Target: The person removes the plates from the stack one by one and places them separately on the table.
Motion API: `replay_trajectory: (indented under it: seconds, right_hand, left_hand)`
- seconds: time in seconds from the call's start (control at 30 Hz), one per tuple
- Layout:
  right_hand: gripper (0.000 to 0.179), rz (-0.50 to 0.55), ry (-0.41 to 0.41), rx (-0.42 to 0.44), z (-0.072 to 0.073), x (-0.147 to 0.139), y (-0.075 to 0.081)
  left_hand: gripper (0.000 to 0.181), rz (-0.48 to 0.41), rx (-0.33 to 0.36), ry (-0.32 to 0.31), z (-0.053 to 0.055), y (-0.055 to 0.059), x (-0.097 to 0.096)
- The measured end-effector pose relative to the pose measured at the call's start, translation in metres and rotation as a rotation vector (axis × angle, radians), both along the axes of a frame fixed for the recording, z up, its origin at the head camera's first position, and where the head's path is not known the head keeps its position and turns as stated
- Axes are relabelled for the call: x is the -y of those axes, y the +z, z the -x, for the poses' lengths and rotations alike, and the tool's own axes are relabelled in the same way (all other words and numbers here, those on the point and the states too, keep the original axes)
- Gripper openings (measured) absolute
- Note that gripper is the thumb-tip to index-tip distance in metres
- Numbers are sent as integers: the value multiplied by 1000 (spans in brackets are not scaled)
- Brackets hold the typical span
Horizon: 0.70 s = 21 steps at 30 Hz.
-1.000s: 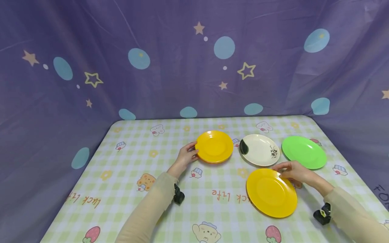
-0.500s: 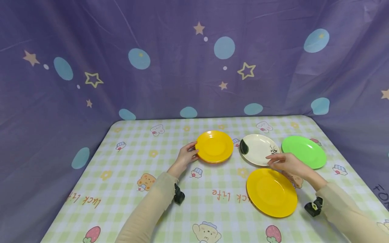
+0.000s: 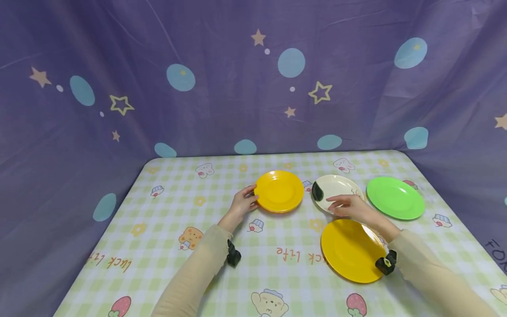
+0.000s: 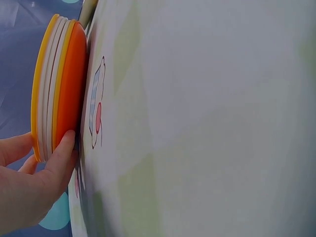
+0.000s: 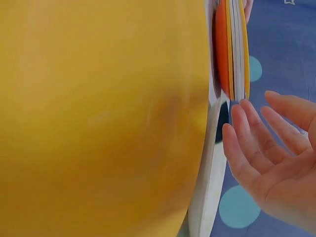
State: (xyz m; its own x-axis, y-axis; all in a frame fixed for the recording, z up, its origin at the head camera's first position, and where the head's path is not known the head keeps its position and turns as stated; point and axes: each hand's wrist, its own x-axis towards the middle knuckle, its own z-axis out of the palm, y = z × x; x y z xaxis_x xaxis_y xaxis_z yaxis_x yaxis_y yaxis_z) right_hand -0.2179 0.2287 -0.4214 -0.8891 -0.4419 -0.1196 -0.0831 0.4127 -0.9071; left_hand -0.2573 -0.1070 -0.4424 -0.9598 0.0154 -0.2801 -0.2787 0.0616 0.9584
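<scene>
A stack of plates (image 4: 58, 84), yellow on top with white rims between and an orange underside below, sits left of the white plate. My left hand (image 3: 242, 204) grips its left edge, thumb at the top rim and fingers along the lower side. My right hand (image 3: 354, 208) hovers over the front of the white plate (image 3: 336, 187), which has a dark green patch on its left. In the right wrist view its fingers (image 5: 256, 123) are spread and loosely bent, with nothing between them. Under the right wrist lies a larger yellow plate (image 3: 348, 253).
A green plate (image 3: 396, 198) lies at the right, beyond the right forearm. The table (image 3: 174, 281) has a checked cloth with printed cartoons. A purple curtain (image 3: 222, 119) hangs behind its far edge.
My right hand has left the rim of the larger yellow plate and moved left over the white plate. The left hand and the stack have stayed in place.
</scene>
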Motion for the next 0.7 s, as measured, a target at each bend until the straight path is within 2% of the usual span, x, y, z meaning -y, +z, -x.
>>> replay_trajectory:
  seconds: [0.13,0.47,0.7]
  right_hand:
    - [42,8,-20,1,1,10,0]
    - [38,-39,-105,-66,11,38,5]
    - [41,52,-145,30,18,54,1]
  left_hand:
    - [42,-2,-2,0,0,0,-1]
    - [43,2,-5,0,0,1,0]
    - [43,2,-9,-3,-1,1,0]
